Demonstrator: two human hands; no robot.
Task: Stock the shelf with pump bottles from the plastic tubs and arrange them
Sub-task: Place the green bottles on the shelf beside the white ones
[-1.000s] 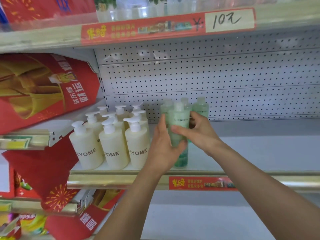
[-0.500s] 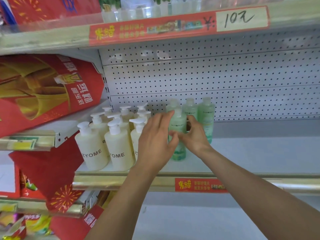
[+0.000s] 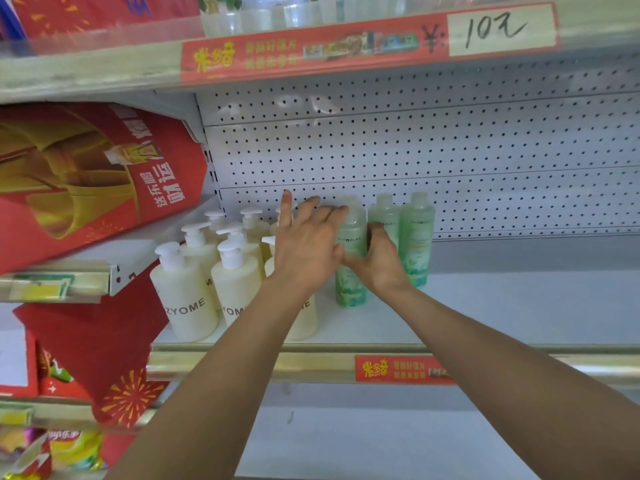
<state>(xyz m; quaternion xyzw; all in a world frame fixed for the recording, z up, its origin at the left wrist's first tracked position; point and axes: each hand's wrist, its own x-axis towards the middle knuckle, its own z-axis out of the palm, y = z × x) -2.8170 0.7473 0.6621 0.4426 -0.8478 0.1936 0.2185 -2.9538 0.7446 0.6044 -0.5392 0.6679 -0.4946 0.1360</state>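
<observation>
Stocking is partly done: cream pump bottles (image 3: 188, 289) fill the shelf (image 3: 502, 306) at its left end, and two green bottles (image 3: 417, 237) stand at the back. Left hand (image 3: 306, 247) (fingers spread, flat against it) and right hand (image 3: 379, 261), wrapped around it, steady a third green bottle (image 3: 351, 258) on the shelf. Most of the shelf remains bare; no tubs are visible.
</observation>
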